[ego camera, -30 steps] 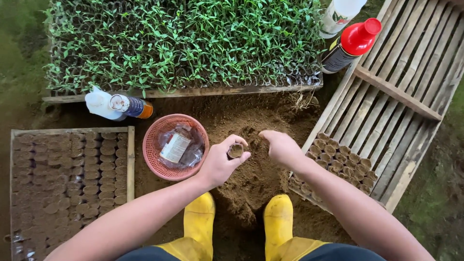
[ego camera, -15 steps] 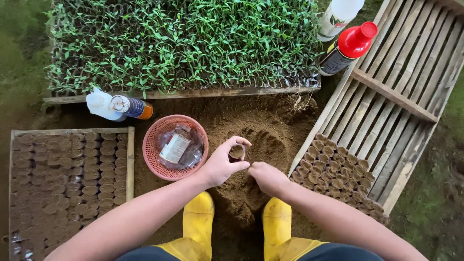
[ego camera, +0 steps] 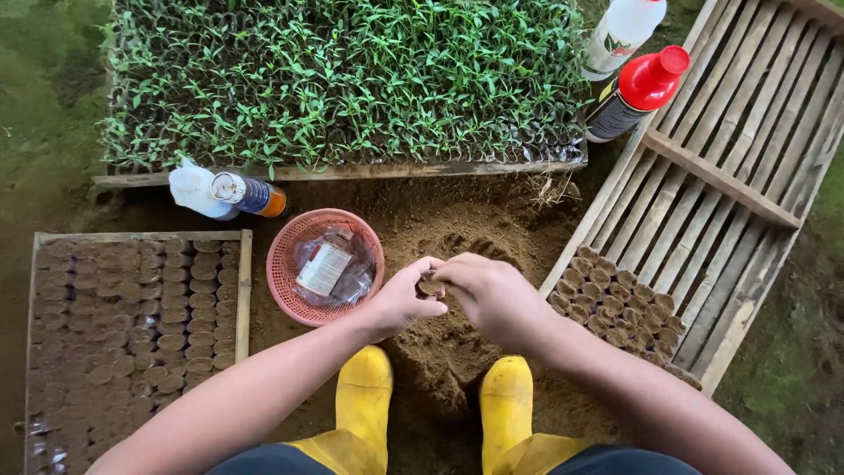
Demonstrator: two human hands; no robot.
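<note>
Hands meet over the soil pile [ego camera: 457, 343], centre frame, just above the yellow boots [ego camera: 362, 400]. Left hand [ego camera: 400, 301] curled round a small soil-filled pot [ego camera: 430, 286], thumb + fingers wrapped on its wall, so gripping it. Right hand [ego camera: 492, 295] sits on top of the pot's mouth, fingers bent down onto the soil surface; closed posture, whether it holds any soil can't tell, pot mostly hidden under it.

Pot location: held in the air btw both hands, over the loose brown soil, just right of the pink basket [ego camera: 325, 266]. Not touching basket.

Surroundings:
- Basket: round, mesh, holds a clear plastic bag w/ a labelled packet inside.
- Left: wooden frame tray [ego camera: 240, 290] packed w/ rows of filled pots, no sprouts visible.
- Top: seedling tray [ego camera: 343, 79], dense green shoots, wooden edge along the near side.
- Btw those two: white bottle [ego camera: 195, 189] lying on its side, next to a small dark bottle w/ orange end [ego camera: 255, 195], touching or nearly.
- Right: bamboo slat rack [ego camera: 730, 167], tilted in view; cluster of filled pots [ego camera: 615, 299] in its near corner, rest bare slats.
- Top right: red-capped bottle [ego camera: 635, 92] and a white bottle [ego camera: 622, 31] beside it, at the rack's edge.

Ground is soil/moss, no tabletop.
</note>
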